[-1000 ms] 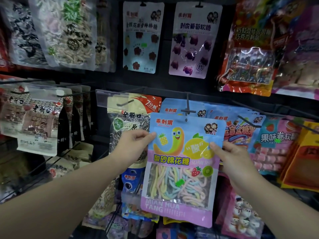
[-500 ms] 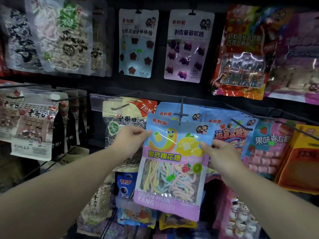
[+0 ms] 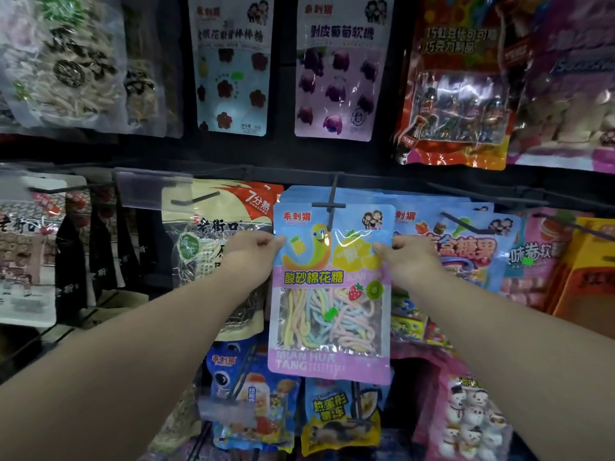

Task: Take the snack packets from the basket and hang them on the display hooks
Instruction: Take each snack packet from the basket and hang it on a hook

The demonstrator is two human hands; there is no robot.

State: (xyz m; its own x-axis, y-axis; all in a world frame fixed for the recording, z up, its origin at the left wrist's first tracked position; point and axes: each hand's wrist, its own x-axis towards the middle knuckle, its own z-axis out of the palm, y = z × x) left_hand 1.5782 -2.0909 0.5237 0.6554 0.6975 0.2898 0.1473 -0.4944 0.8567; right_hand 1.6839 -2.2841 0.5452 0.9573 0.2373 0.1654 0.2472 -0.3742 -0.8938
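Both our hands, left [image 3: 248, 257] and right [image 3: 411, 264], pinching the candy bag [image 3: 329, 294], now it's finally slid onto the hook [image 3: 329, 207], basically hung.

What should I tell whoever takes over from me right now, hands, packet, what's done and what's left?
Left hand: grip shut on the left edge of the marshmallow packet.
Right hand: grip shut on its right edge.
Packet: upright, top edge at the tip of the black display hook, in front of matching blue packets.
Done: packet lifted and lined up with the hook.
Left: whether the hole is threaded cannot be told; push it back, let go, fetch more. The basket is out of view.
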